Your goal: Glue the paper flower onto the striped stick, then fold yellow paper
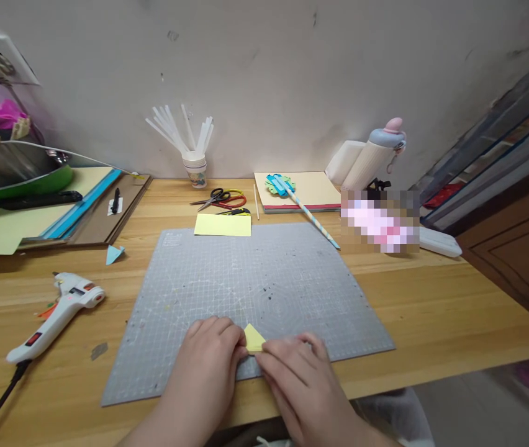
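Note:
Between my two hands is a small piece of yellow paper, folded so that a pointed tip faces away from me. It sits near the front edge of a grey cutting mat. My left hand pinches the paper's left side, its fingers curled. On the right corner, the fingertips of my right hand are pressed together. The undersides of both hands are hidden. A flat yellow paper strip lies at the mat's back edge, beside a cutter and scissors.
A white glue gun with a black cord lies left of the mat. Behind stand a paper cup of white sticks and a bottle. A paper flower on a striped stem rests partly on a paper stack.

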A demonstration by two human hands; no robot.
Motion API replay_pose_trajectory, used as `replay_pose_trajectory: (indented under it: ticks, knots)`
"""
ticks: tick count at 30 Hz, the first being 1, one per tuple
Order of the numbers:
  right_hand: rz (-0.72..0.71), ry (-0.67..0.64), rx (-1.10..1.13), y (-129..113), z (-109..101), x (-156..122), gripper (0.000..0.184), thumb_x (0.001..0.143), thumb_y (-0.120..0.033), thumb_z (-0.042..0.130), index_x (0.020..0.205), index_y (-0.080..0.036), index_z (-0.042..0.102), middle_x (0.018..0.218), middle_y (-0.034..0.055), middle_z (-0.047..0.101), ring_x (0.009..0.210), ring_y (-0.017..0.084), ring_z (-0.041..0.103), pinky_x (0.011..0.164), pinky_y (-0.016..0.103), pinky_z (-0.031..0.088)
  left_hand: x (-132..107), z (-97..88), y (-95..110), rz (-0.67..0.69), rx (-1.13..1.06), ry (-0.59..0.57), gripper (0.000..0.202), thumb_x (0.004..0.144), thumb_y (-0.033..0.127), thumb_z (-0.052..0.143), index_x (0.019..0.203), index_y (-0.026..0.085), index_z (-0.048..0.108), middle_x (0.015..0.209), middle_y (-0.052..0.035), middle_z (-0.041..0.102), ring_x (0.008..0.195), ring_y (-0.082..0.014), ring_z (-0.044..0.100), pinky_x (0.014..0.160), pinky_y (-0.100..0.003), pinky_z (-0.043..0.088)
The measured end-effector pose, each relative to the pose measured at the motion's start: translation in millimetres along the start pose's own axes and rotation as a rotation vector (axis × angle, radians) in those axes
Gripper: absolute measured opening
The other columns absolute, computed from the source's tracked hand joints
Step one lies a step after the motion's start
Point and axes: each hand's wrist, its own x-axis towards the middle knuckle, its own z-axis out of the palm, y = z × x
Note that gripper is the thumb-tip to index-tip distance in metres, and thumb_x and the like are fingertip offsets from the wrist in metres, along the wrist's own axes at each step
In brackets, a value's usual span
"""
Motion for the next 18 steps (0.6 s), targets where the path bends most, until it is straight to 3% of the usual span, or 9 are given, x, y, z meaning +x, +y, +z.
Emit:
replay_pose_trajectory:
  ticks: [3,5,10,18]
  knots:
    - [-0.247,-0.025,-0.092,1.2,-7.5,-2.9,0.027,0.085,-0.011,0.046,0.106,-0.017,0.061,0.11,0.0032,0.069,0.106,0.014,0.059,0.1,0.03,0.031,0.5,-2.0,-1.1,0.011,-0.014,0.022,0.017,0.085,0.016,0.05,0.075,0.021,0.063,0.077,0.0,0.062,0.08,-0.0192,0.056,0.075,-0.036,0.036]
    - [-0.3,-0.04,-0.16,3.8,-8.9,-4.9,0.026,0.086,-0.013,0.046,0.108,-0.017,0.061,0.113,0.0017,0.068,0.113,0.014,0.057,0.108,0.031,0.026,1.8,-4.4,-1.7,0.013,-0.028,0.015,0.016,0.084,0.016,0.052,0.075,0.022,0.064,0.076,0.0008,0.064,0.08,-0.0188,0.057,0.075,-0.035,0.036]
    - [-0.253,-0.16,-0.216,8.3,-6.1,-12.0,0.037,0.089,-0.02,0.046,0.124,-0.014,0.054,0.127,0.0049,0.059,0.122,0.016,0.05,0.108,0.033,0.032,5.8,-11.7,-0.8,0.001,-0.034,-0.019,0.014,0.081,0.018,0.058,0.071,0.023,0.066,0.075,0.0026,0.068,0.078,-0.018,0.06,0.076,-0.035,0.036]
    - [-0.077,-0.301,-0.085,7.0,-5.8,-11.0,0.049,0.087,-0.016,0.044,0.136,-0.014,0.04,0.137,0.0034,0.05,0.128,0.015,0.043,0.107,0.035,0.037,12.3,-17.1,-2.0,0.01,0.033,0.008,0.01,0.077,0.02,0.064,0.068,0.025,0.066,0.074,0.0031,0.069,0.081,-0.0194,0.058,0.078,-0.036,0.032]
